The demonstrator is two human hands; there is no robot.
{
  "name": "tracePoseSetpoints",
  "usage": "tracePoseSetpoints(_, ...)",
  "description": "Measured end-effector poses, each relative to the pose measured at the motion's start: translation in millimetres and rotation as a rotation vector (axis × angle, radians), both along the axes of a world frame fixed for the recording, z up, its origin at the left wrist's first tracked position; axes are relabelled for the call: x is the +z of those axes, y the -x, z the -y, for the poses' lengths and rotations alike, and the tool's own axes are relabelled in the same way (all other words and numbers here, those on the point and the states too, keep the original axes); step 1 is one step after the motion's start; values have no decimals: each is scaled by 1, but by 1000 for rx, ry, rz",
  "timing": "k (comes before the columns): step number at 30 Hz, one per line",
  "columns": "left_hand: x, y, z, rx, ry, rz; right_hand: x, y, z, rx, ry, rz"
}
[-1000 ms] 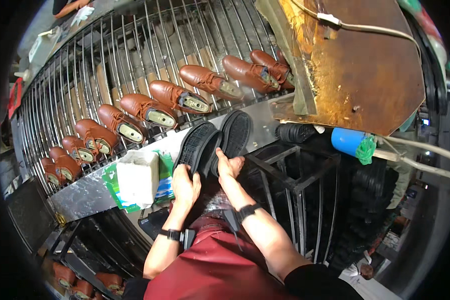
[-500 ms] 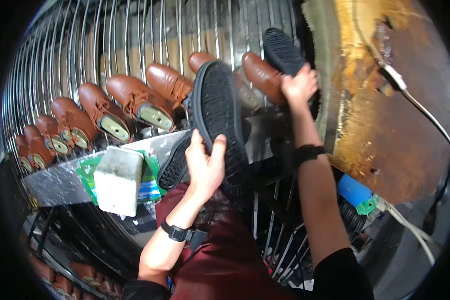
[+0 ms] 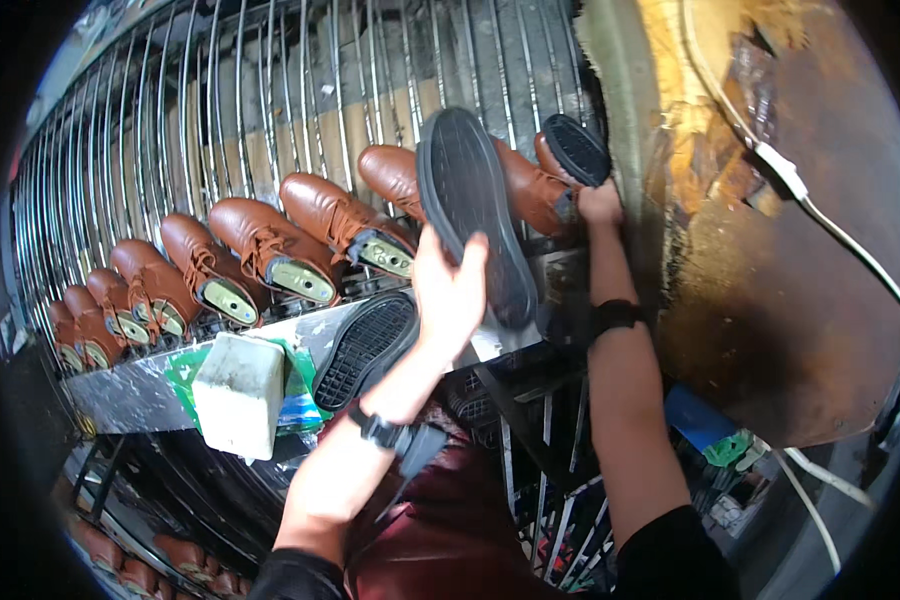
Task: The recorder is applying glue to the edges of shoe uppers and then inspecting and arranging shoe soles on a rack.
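Black sole [image 3: 465,180], held over the row of brown shoes [image 3: 248,235]: the left hand [image 3: 450,295] gripped it, thumb across its face, apparently to keep it steady! Further out, the right hand [image 3: 600,203] clasped a second sole [image 3: 575,148] by its near end, seemingly for reach.

The left hand [image 3: 450,295] grips a long black rubber sole [image 3: 466,185], its thumb laid over the side, in front of a row of laced brown leather shoes [image 3: 245,228] resting on a rack of shiny metal rods [image 3: 269,100]. The right hand [image 3: 600,203] holds a second black rubber sole [image 3: 576,148] at the row's right end. A third, grid-patterned black sole [image 3: 367,345] lies near a whitish block [image 3: 238,390] on a green-and-blue sheet [image 3: 181,374].
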State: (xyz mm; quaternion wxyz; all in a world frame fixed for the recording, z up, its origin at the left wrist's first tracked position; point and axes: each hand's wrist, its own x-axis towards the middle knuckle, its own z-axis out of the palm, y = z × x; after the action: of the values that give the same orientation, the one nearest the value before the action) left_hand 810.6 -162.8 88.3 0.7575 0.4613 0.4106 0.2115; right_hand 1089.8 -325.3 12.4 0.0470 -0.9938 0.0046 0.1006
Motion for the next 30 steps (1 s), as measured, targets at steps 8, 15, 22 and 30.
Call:
tracePoseSetpoints(8, -89, -163, 18, -55, 149, -403, 125, 187, -48, 21, -494, -14)
tracePoseSetpoints(15, -72, -172, 55, -107, 531, -354, 138, 202, -17, 23, -430, 26)
tracePoseSetpoints(22, -10, -59, 30, -307, 483, 21, 179, 206, -32, 85, -505, -258)
tracePoseSetpoints(30, -24, 232, -5, -531, -868, -908, 20, 412, -48, -660, -786, -168)
